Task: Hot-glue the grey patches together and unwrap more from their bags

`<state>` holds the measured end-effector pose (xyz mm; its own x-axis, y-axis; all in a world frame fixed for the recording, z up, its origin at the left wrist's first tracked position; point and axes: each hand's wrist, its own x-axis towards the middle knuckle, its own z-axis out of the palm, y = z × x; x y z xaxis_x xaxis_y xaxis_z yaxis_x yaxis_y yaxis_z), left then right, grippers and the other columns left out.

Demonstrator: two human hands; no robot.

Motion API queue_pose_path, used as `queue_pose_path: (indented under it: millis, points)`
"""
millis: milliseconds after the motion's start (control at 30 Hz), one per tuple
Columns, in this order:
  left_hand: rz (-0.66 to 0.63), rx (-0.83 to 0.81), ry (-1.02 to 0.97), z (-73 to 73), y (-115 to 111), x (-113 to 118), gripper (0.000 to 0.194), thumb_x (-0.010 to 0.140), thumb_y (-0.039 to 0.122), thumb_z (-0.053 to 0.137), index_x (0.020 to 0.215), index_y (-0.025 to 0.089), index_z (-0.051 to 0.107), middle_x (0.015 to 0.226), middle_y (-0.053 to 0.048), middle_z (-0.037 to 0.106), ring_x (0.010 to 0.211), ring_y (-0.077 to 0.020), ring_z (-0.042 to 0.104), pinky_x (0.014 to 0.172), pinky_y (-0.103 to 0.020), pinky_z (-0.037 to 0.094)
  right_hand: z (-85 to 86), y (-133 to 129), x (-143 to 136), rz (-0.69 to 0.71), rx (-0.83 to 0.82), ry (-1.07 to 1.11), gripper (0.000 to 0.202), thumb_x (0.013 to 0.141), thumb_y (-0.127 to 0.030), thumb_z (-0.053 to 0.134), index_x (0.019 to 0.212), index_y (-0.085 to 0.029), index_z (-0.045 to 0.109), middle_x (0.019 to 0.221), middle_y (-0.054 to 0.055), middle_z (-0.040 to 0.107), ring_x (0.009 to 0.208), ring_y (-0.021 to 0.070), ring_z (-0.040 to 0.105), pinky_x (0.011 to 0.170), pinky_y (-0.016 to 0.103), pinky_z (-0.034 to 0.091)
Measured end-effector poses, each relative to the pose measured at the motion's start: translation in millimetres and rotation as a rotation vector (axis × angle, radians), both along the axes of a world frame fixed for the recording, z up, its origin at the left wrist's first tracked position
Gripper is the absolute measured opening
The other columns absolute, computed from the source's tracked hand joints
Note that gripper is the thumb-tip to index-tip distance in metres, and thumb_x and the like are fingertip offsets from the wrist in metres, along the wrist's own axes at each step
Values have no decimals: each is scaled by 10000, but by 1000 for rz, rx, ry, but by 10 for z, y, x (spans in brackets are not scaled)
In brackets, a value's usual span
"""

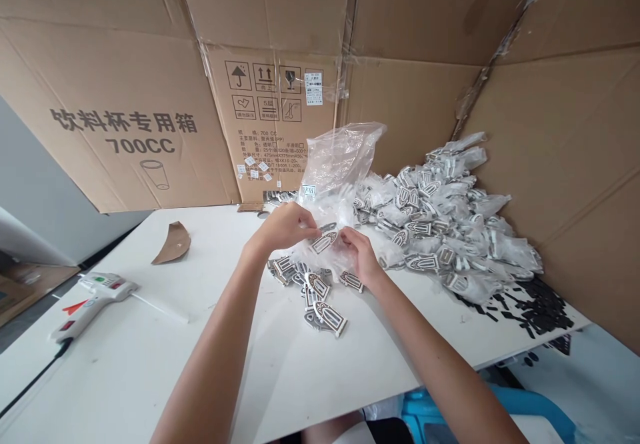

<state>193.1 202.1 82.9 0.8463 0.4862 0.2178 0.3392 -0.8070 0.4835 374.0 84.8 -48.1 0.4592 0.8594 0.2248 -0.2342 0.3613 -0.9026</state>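
Observation:
A large clear plastic bag (345, 154) stands open-sided and crumpled at the middle of the table, with a small printed label on it. My left hand (287, 226) is closed on the bag's left side, thumb and fingers together. From the right, my right hand (361, 255) pinches the same bag. Between the hands, an arch-shaped grey-and-white window piece (324, 243) lies at the bag; whether a finger grips it is unclear. Several similar loose pieces (330, 317) lie spread below the hands, one close beside my right hand.
A heap of small filled plastic bags (425, 221) covers the right back, with black strips (537, 307) beside it near the edge. At left lie a white glue gun (95, 304) with a cord and a brown cardboard scrap (173, 243). Cardboard walls (410, 104) enclose the table's back.

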Motion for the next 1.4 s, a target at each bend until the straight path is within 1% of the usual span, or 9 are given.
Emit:
queue_pose_path:
  millis: [133, 233, 367, 500, 667, 867, 1067, 1233, 1400]
  points:
    - [-79, 37, 12, 14, -44, -9, 156, 846, 378, 776, 780, 253, 841, 829, -23, 810, 827, -216, 696, 765, -334, 467, -78, 14, 210, -537, -110, -453, 458, 1002, -611, 551, 805, -223, 695, 865, 67, 702, 834, 242, 629, 828, 391, 501]
    - [-83, 34, 17, 9, -60, 3, 164, 859, 389, 771, 797, 252, 838, 854, -28, 813, 844, -225, 704, 764, -341, 476, -167, -7, 414, -904, -301, -831, 346, 973, -510, 539, 892, -218, 706, 1125, 148, 675, 1143, 335, 569, 1035, 515, 440]
    - [-90, 59, 16, 6, -58, 8, 182, 878, 395, 753, 792, 248, 814, 866, -23, 809, 837, -218, 702, 773, -354, 479, -261, -67, 726, -1125, -569, -1132, 300, 926, -376, 566, 1089, -178, 723, 1593, 236, 436, 1453, 454, 325, 1143, 671, 278]
    - [-82, 46, 11, 28, -58, -17, 170, 886, 390, 740, 818, 250, 808, 889, -18, 808, 864, -221, 704, 781, -364, 483, -338, -121, 1009, -1122, -662, -1227, 307, 937, -342, 531, 1093, -152, 716, 1709, 233, 348, 1533, 472, 233, 1190, 731, 186]
    - [-35, 28, -18, 82, -84, -52, 195, 904, 403, 705, 837, 246, 799, 906, -23, 796, 905, -229, 695, 795, -366, 479, -380, -91, 1072, -1099, -543, -1261, 456, 946, -268, 485, 1345, -91, 617, 1572, 248, 541, 1603, 390, 224, 1302, 669, 81]
    - [29, 61, -90, 135, -124, -73, 208, 933, 375, 624, 833, 225, 727, 856, -30, 749, 836, -214, 645, 755, -360, 436, -298, -36, 967, -1037, -315, -1166, 524, 987, -284, 451, 1491, -143, 472, 1552, 226, 511, 1532, 331, 380, 1257, 567, 331]
    - [104, 78, -126, 135, -123, -82, 58, 883, 253, 604, 905, 228, 651, 834, -21, 679, 810, -210, 601, 714, -338, 399, -319, -52, 959, -959, -364, -1121, 372, 965, -347, 538, 1304, -209, 603, 1601, 223, 338, 1541, 384, 316, 1182, 581, 383]
    - [108, 91, -128, 94, -75, -95, 162, 884, 199, 574, 1033, 252, 543, 757, 3, 607, 740, -218, 545, 696, -333, 375, -378, -29, 941, -878, -530, -1188, 399, 942, -367, 588, 1310, -226, 658, 1609, 207, 379, 1464, 425, 330, 1172, 647, 316]
    - [102, 97, -117, 77, -51, -106, 195, 896, 170, 533, 1046, 272, 463, 711, 28, 584, 680, -213, 485, 705, -332, 357, -357, -30, 910, -842, -544, -1249, 307, 945, -369, 602, 1187, -224, 722, 1736, 159, 248, 1510, 436, 250, 1169, 662, 285]
